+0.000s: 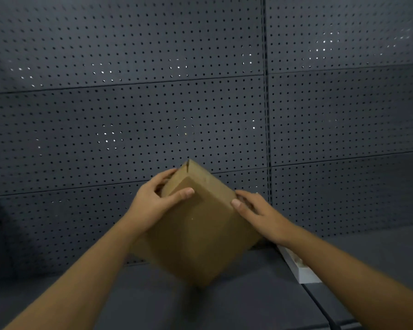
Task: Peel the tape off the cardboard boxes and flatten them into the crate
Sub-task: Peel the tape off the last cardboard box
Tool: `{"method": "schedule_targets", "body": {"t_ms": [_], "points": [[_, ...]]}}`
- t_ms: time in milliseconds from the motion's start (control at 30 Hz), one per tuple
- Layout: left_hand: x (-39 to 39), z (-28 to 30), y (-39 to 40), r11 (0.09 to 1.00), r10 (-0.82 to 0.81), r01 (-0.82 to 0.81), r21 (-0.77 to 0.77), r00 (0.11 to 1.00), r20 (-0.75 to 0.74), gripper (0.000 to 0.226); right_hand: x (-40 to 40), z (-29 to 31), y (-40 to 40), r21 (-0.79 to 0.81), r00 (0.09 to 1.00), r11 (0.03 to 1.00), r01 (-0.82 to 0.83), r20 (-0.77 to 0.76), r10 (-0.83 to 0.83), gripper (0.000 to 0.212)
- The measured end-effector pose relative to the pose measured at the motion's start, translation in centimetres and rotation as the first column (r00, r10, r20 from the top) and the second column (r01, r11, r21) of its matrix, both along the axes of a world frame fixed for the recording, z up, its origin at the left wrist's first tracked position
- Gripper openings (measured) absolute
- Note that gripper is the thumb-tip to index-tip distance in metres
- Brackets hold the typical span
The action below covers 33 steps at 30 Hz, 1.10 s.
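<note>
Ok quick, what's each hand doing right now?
Left hand: holding the cardboard box, thumb across its top face, fingers curled round the far edge.
Right hand: holding the same box on its right side.

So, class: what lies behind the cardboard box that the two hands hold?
Behind the cardboard box stands a dark pegboard wall. The box, the left hand and the right hand cover part of it and the shelf below.
</note>
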<state>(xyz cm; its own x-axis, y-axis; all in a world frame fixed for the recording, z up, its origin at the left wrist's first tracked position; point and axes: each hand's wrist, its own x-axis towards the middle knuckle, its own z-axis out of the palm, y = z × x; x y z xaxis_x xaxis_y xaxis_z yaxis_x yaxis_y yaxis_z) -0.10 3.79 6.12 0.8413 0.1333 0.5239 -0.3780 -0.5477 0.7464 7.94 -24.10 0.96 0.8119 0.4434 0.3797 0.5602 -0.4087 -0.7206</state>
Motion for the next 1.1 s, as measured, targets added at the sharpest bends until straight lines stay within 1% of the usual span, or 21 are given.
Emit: {"method": "schedule_targets", "body": {"t_ms": [33, 100, 167, 267, 300, 333, 400, 433, 467, 500, 533, 567, 633, 667, 700, 767, 867, 933, 1000, 1033, 1100], "points": [[-0.4, -0.4, 0.2, 0.993, 0.007, -0.004, -0.117, 1.0, 0.025, 0.076, -0.2, 0.7, 0.1, 0.048, 0.998, 0.998, 0.031, 0.059, -0.033, 0.074], [-0.9, -1.7, 0.6, 0.944, 0.014, -0.001, -0.329, 0.999, 0.038, 0.071, -0.5, 2.0, 0.3, 0.134, 0.986, 0.989, 0.059, 0.147, -0.078, 0.064], [-1.2, -3.6, 1.0, 0.897, 0.014, -0.004, -0.443, 1.0, 0.019, 0.068, -0.5, 2.7, 0.7, 0.158, 0.988, 0.986, 0.057, 0.131, -0.078, 0.058], [-1.7, -7.0, 1.7, 0.864, 0.038, -0.047, -0.502, 0.999, -0.027, 0.088, 0.0, 2.0, 1.3, 0.116, 0.999, 0.993, 0.028, 0.039, -0.033, 0.052], [-1.9, -8.1, 1.9, 0.863, 0.047, -0.067, -0.5, 0.998, -0.053, 0.087, 0.3, 1.5, 1.5, 0.115, 1.0, 0.993, 0.018, 0.012, -0.019, 0.05], [-2.0, -9.1, 2.2, 0.87, 0.049, -0.082, -0.487, 0.996, -0.079, 0.078, 0.4, 0.9, 1.7, 0.123, 1.0, 0.992, 0.009, -0.013, -0.008, 0.047], [-2.4, -10.4, 2.5, 0.885, 0.027, -0.085, -0.457, 0.991, -0.131, 0.049, 0.5, -0.1, 2.1, 0.155, 0.999, 0.988, -0.005, -0.048, 0.013, 0.042], [-2.4, -10.6, 2.7, 0.891, 0.011, -0.07, -0.448, 0.991, -0.134, 0.043, 0.5, -0.3, 2.3, 0.175, 0.997, 0.984, -0.017, -0.071, 0.03, 0.04], [-2.4, -10.5, 2.9, 0.905, 0.005, -0.052, -0.423, 0.994, -0.112, 0.046, 0.5, -0.5, 2.6, 0.193, 0.995, 0.981, -0.028, -0.092, 0.047, 0.037], [-2.2, -10.3, 3.1, 0.923, 0.022, -0.043, -0.383, 0.998, -0.06, 0.055, 0.5, -0.5, 3.0, 0.205, 0.993, 0.978, -0.037, -0.101, 0.059, 0.036], [-1.9, -9.8, 3.4, 0.942, 0.067, -0.063, -0.33, 0.998, -0.001, 0.063, 0.5, -0.6, 3.5, 0.21, 0.993, 0.977, -0.044, -0.101, 0.066, 0.036], [-1.5, -9.1, 3.7, 0.962, 0.121, -0.1, -0.254, 0.99, 0.068, 0.063, 0.3, -0.6, 4.0, 0.21, 0.993, 0.977, -0.047, -0.097, 0.068, 0.037], [-0.7, -7.6, 3.6, 0.971, 0.234, -0.221, -0.086, 0.952, 0.195, 0.044, 0.2, -0.6, 4.7, 0.206, 0.996, 0.978, -0.041, -0.075, 0.058, 0.039], [-0.3, -6.8, 3.4, 0.955, 0.289, -0.296, -0.002, 0.931, 0.223, 0.034, 0.2, -0.7, 4.9, 0.209, 0.997, 0.977, -0.035, -0.063, 0.049, 0.037], [0.1, -6.0, 3.2, 0.926, 0.336, -0.364, 0.101, 0.916, 0.217, 0.028, 0.2, -0.7, 4.9, 0.216, 0.997, 0.976, -0.028, -0.059, 0.041, 0.032], [0.7, -4.5, 2.3, 0.825, 0.432, -0.454, 0.336, 0.89, 0.143, 0.025, 0.3, -0.6, 4.5, 0.244, 0.996, 0.97, -0.018, -0.079, 0.039, 0.023], [1.6, -2.4, 1.1, 0.706, 0.517, -0.45, 0.547, 0.855, 0.036, 0.029, 0.6, -0.2, 3.9, 0.262, 0.991, 0.965, -0.024, -0.121, 0.057, 0.02], [2.4, -1.0, 0.0, 0.677, 0.534, -0.378, 0.631, 0.842, -0.069, 0.029, 0.7, 0.0, 3.9, 0.246, 0.991, 0.969, -0.031, -0.117, 0.061, 0.024], [3.5, -0.2, -1.6, 0.696, 0.498, -0.275, 0.663, 0.851, -0.17, 0.032, 0.6, 0.1, 3.8, 0.222, 0.993, 0.974, -0.043, -0.102, 0.066, 0.026], [4.0, -0.2, -2.5, 0.706, 0.465, -0.224, 0.671, 0.862, -0.201, 0.035, 0.4, 0.2, 3.7, 0.217, 0.993, 0.975, -0.048, -0.097, 0.07, 0.025], [4.7, -0.8, -3.9, 0.693, 0.406, -0.164, 0.702, 0.893, -0.193, 0.041, 0.3, 0.0, 3.2, 0.23, 0.992, 0.972, -0.048, -0.103, 0.073, 0.022]]}}
